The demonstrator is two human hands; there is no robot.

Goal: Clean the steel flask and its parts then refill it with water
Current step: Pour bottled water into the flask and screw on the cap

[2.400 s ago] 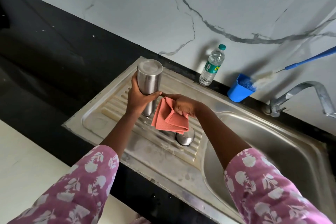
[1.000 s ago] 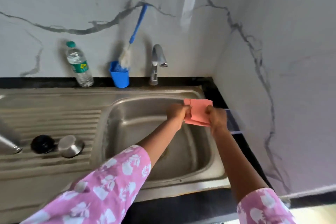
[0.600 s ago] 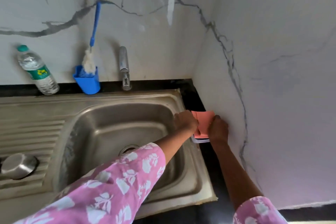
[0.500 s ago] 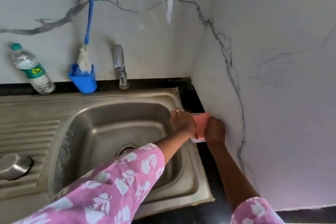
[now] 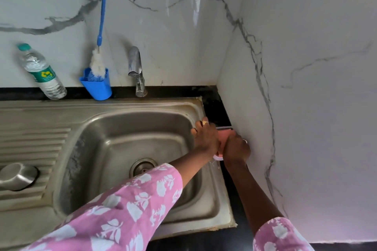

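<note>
The folded pink cloth [image 5: 224,136] lies on the narrow black counter strip between the sink's right rim and the side wall, on top of a pale flat thing I cannot identify. My left hand [image 5: 206,137] rests on the cloth's left side with its fingers stretched forward. My right hand [image 5: 236,149] sits on the cloth's right side, fingers curled over it. Both hands hide most of the cloth. A steel cap [image 5: 17,175] lies on the ribbed drainboard at the far left. The flask body is out of view.
The steel sink basin [image 5: 91,149] with its drain [image 5: 142,167] is in the middle, below the tap [image 5: 135,67]. A blue cup [image 5: 98,87] holding a bottle brush [image 5: 100,51] and a plastic water bottle [image 5: 41,73] stand against the back wall. The side wall is close on the right.
The flask was left on the drainboard and my view swung right. Both hands carried the pink cloth to the counter strip by the side wall and lowered it there.
</note>
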